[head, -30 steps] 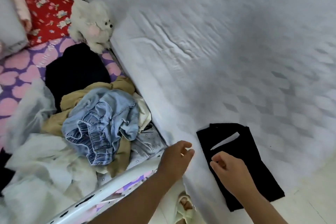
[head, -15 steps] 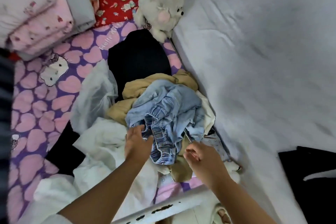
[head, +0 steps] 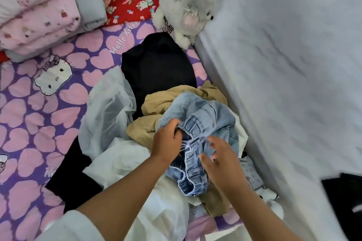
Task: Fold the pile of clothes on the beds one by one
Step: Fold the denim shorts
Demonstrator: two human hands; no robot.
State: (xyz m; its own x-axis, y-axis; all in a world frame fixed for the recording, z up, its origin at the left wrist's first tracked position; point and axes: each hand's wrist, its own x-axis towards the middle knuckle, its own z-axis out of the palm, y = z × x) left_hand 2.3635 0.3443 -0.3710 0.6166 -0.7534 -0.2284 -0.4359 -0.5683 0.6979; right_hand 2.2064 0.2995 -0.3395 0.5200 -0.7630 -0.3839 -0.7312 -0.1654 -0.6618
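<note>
Soft even daylight, faint shadows, no glare, motion blur on the right hand [head: 219,159], wide-angle bending at edges, soft focus overall

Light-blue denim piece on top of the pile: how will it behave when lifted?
Likely floppy: the denim garment lies crumpled in soft folds. Its elastic waistband, which the left hand grips, will probably stretch and bunch. It may drag the tan garment beneath it.
</note>
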